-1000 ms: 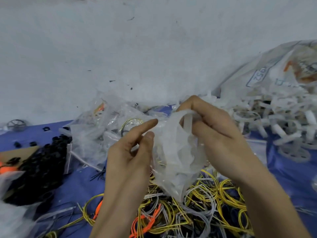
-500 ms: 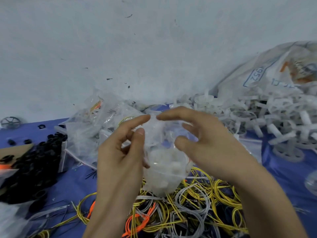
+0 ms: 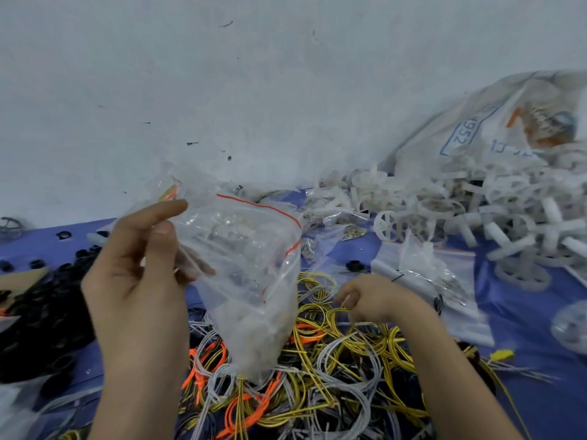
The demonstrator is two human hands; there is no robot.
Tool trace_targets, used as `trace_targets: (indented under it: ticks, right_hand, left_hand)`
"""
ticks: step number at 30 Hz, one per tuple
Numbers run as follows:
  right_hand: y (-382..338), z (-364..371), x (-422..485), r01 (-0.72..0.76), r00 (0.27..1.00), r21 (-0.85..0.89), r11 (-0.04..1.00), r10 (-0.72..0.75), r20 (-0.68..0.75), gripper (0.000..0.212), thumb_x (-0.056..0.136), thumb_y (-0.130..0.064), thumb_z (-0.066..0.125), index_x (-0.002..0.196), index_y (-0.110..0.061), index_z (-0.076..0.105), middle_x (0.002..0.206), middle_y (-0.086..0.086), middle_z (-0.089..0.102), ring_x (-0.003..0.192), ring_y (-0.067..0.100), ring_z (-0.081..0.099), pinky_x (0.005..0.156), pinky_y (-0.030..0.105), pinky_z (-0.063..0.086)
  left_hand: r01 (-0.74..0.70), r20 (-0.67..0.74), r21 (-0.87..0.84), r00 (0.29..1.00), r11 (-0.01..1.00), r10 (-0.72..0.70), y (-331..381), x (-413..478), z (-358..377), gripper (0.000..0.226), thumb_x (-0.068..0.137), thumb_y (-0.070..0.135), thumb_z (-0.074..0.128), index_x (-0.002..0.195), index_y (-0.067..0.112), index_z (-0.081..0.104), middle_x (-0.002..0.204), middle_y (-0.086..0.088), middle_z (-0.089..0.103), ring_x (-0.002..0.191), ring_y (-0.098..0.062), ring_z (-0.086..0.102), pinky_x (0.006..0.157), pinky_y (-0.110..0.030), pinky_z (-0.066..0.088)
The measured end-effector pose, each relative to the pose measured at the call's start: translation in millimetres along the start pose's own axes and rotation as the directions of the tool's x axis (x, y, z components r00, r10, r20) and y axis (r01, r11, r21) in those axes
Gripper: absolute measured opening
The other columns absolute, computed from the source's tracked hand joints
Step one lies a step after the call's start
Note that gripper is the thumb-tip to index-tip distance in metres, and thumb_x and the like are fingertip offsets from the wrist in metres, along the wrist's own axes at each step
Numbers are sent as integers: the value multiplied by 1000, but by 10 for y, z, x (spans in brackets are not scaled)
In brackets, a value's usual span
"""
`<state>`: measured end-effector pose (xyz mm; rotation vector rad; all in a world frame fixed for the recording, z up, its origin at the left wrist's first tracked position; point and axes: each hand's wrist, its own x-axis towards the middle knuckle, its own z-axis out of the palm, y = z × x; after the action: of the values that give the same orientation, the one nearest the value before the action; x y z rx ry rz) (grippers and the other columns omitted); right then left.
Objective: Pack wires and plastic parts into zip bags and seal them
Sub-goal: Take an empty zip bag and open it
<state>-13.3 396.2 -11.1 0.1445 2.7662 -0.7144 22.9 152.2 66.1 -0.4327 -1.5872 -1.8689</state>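
My left hand [image 3: 139, 281] holds a clear zip bag [image 3: 251, 281] with a red strip by its mouth, pinched at the left edge, hanging open above the wires. White plastic parts lie in the bag's bottom. My right hand [image 3: 371, 300] is low, down on the pile of yellow, grey and orange wire loops [image 3: 317, 376], its fingers curled around thin wires. White plastic wheels and crosses [image 3: 476, 217] are heaped at the right.
A large printed sack [image 3: 492, 131] lies against the white wall at the right. Black plastic rings [image 3: 47, 306] pile at the left. Filled clear bags [image 3: 422, 274] lie on the blue cloth [image 3: 524, 344] behind my right hand.
My right hand has let go of the bag and dropped to the wire pile. The left hand now holds the bag alone, with its mouth spread open.
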Motion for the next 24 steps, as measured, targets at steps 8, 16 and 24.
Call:
trace_targets:
  ticks: [8,16,24]
  right_hand:
    - [-33,135,58,108,992,-57,993,-112,-63,38,80,-7,67,113,-26,64,134,2,52,118,21,51,88,26,44]
    - [-298,176,92,259,949,-21,966,-259,-180,23,89,-12,56,107,-19,69,115,0,64,103,16,58,79,22,42]
    - [-204,319,279,253,920,-40,967,-253,-300,22,87,-4,58,102,-17,68,102,2,67,94,15,61,76,22,48]
  left_hand:
    - [-61,40,55,997,997,59,-10,-16,9,32,99,13,43,93,34,66,46,4,48,45,-7,52,51,-12,45]
    - [32,-95,-5,995,999,-32,-32,82,-120,27,100,11,42,93,26,62,50,6,48,47,-3,48,55,-18,46]
    - [10,-90,9,996,1000,-9,-96,144,-184,27,100,8,38,94,24,60,53,11,53,49,-1,50,56,-15,45]
